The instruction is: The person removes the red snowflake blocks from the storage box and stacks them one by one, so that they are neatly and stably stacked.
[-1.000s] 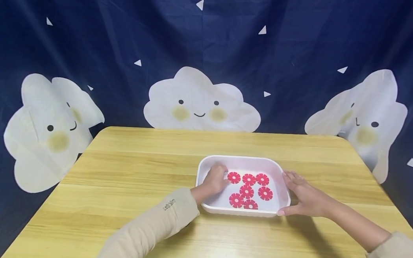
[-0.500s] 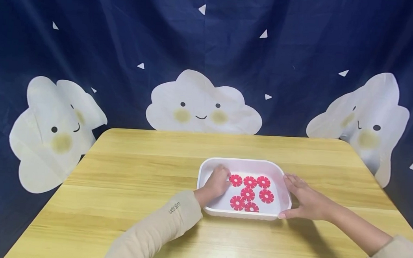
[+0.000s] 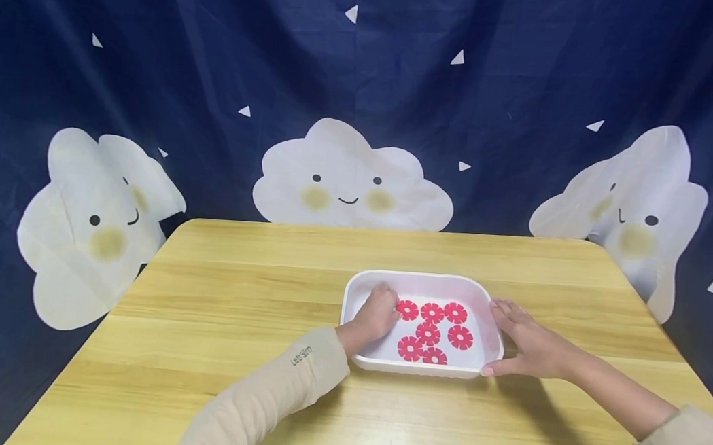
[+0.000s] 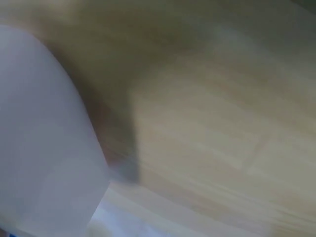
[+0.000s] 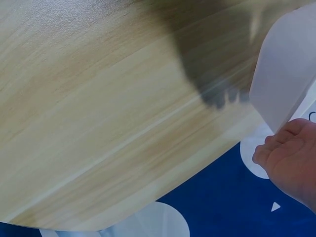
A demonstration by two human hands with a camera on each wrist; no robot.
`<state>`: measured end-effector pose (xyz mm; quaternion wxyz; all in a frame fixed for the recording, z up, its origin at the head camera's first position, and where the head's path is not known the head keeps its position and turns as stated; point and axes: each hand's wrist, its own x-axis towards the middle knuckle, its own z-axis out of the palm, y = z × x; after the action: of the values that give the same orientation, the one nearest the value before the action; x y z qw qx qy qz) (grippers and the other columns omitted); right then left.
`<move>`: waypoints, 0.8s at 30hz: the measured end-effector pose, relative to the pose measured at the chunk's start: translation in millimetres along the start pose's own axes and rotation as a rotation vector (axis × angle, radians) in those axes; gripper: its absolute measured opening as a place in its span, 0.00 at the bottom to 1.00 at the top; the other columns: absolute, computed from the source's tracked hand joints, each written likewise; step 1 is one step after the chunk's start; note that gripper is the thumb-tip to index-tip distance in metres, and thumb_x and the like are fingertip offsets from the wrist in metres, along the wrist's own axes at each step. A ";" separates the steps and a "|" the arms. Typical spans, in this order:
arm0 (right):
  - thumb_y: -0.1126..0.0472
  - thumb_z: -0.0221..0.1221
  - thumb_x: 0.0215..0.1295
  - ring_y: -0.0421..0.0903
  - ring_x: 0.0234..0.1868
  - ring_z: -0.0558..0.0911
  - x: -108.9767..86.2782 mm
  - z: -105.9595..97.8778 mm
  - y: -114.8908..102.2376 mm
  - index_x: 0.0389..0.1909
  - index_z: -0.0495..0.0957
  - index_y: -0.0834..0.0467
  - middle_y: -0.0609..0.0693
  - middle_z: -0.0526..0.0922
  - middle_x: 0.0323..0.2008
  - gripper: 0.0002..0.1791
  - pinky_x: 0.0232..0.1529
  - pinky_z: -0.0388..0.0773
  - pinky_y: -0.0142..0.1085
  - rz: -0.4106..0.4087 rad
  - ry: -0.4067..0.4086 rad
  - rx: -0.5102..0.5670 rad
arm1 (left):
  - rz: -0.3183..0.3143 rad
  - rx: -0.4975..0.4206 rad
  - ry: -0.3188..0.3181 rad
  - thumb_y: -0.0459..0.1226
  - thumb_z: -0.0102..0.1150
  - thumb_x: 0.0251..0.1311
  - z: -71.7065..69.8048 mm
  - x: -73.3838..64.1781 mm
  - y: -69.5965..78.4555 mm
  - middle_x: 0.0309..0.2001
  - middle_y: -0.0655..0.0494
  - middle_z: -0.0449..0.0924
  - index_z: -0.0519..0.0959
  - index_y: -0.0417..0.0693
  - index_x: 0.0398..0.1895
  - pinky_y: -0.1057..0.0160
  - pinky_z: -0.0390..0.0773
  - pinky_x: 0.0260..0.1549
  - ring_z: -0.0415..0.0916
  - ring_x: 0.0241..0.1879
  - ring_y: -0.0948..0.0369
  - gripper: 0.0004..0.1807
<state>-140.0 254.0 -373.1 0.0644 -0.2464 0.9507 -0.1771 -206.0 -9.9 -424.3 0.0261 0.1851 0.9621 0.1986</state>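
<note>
A white plastic tray (image 3: 411, 369) lies on the table, with several flat red notched interlocking discs (image 3: 428, 334) spread over its floor. My left hand (image 3: 377, 313) reaches over the tray's left side, fingers curled, and pinches the edge of the leftmost red disc (image 3: 409, 310). Its fingertips are partly hidden in the head view. My right hand (image 3: 533, 345) holds the tray's right end, thumb at the near corner and fingers along the outer wall. In the right wrist view, the fingers (image 5: 276, 145) lie against the tray wall (image 5: 281, 74). The left wrist view shows the tray wall (image 4: 44, 133), not the hand.
The light wooden table (image 3: 217, 296) extends around the tray on every side. Behind it hangs a dark blue curtain (image 3: 402, 69) with white clouds (image 3: 353, 181) and small triangles.
My left fingers have closed in on the leftmost red disc. The right hand and the tray stay put; the head view has shifted slightly.
</note>
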 end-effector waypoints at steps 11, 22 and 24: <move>0.34 0.68 0.36 0.73 0.64 0.56 0.7 -0.8 -1.9 0.63 0.55 0.77 0.74 0.57 0.65 0.64 0.57 0.63 0.64 0.008 -0.013 0.004 | 0.175 0.002 -0.021 0.32 0.59 0.53 -24.5 -4.2 -9.1 0.31 0.48 0.77 0.80 0.34 0.31 0.66 0.76 0.41 0.71 0.36 0.57 0.07; 0.33 0.67 0.37 0.74 0.64 0.55 1.3 -1.3 -1.9 0.63 0.55 0.77 0.74 0.57 0.65 0.64 0.58 0.62 0.64 0.010 -0.024 -0.004 | 0.339 -0.004 -0.050 0.33 0.60 0.54 -49.4 -10.8 -20.9 0.36 0.47 0.80 0.81 0.35 0.38 0.64 0.77 0.44 0.74 0.39 0.57 0.10; 0.33 0.67 0.37 0.74 0.64 0.55 1.7 -1.5 -1.8 0.63 0.55 0.77 0.74 0.57 0.65 0.64 0.58 0.62 0.64 0.006 -0.022 -0.011 | 0.374 -0.016 -0.013 0.33 0.61 0.54 -53.2 -13.9 -23.5 0.36 0.47 0.80 0.81 0.35 0.37 0.63 0.77 0.45 0.75 0.39 0.56 0.10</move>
<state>-141.0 252.1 -371.1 0.0742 -0.2460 0.9515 -0.1689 -207.7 -54.9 -384.9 -0.0035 0.3619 0.9091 0.2065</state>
